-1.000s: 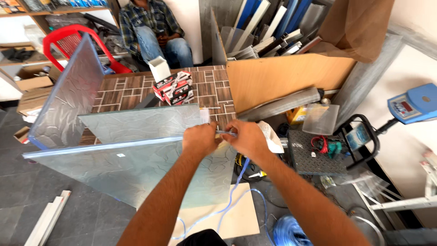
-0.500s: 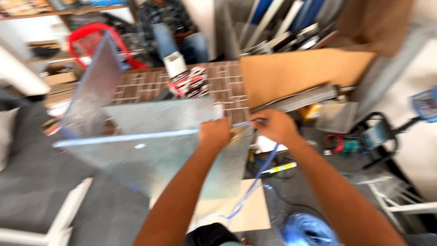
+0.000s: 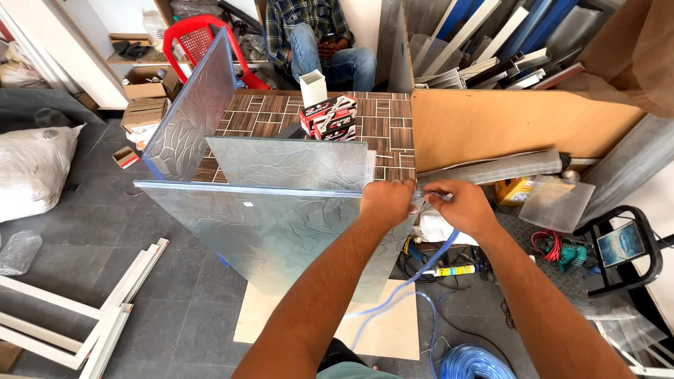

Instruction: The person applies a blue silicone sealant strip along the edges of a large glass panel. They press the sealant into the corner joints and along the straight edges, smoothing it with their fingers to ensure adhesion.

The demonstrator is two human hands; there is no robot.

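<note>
Cluttered workshop floor, patterned glass sheets standing at our tiled bench (image 3: 393, 112).
Our left hand (image 3: 387, 202) pinches the front glass sheet (image 3: 274, 231) at its top corner; our right hand (image 3: 465, 207) grips blue tubing (image 3: 428, 263) there. Stiff, heavy, breakable, we judge: hold it by the edges.

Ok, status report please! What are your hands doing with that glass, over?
Left hand pinching glass panel corner. Right hand feeding blue strip onto its edge. Nothing blocking.

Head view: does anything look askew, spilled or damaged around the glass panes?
Nothing looks broken or spilled. The textured glass panes stand on edge, intact. Both hands, left hand and right hand, meet at the front pane's corner, where blue tubing trails down to the floor.
</note>
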